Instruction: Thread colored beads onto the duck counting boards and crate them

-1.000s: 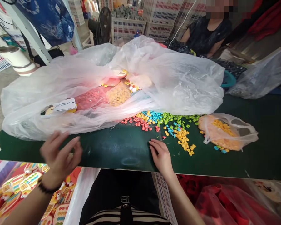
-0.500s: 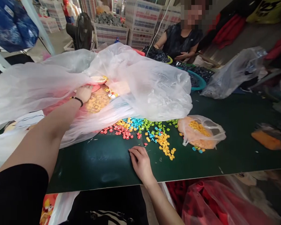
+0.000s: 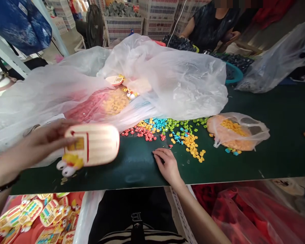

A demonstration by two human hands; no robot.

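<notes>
My left hand [image 3: 53, 140] grips a flat cream toy panel [image 3: 103, 144] with red edging, a yellow patch and a yellow duck-like head with big white eyes at one end. It is held above the green table [image 3: 132, 169], slightly blurred. Resting on the table, my right hand [image 3: 167, 164] has its fingers curled with the thumb near the fingertips; whether anything is between them is hidden. Just beyond it lie loose yellow buttons [image 3: 193, 145], red buttons [image 3: 147, 133], blue buttons [image 3: 159, 123] and green buttons [image 3: 178, 125].
A large translucent plastic sheet [image 3: 188, 81] covers bags of pieces and another toy panel [image 3: 114, 80]. To the right sits a bag of yellow pieces [image 3: 234, 132]. Below the table's left edge, a red container holds several finished-looking panels [image 3: 30, 210]. A co-worker [image 3: 213, 27] is across the table.
My left hand has drawn back from the plastic sheet toward the near left, bringing a toy panel with it. My right hand keeps its place on the table while the view has shifted.
</notes>
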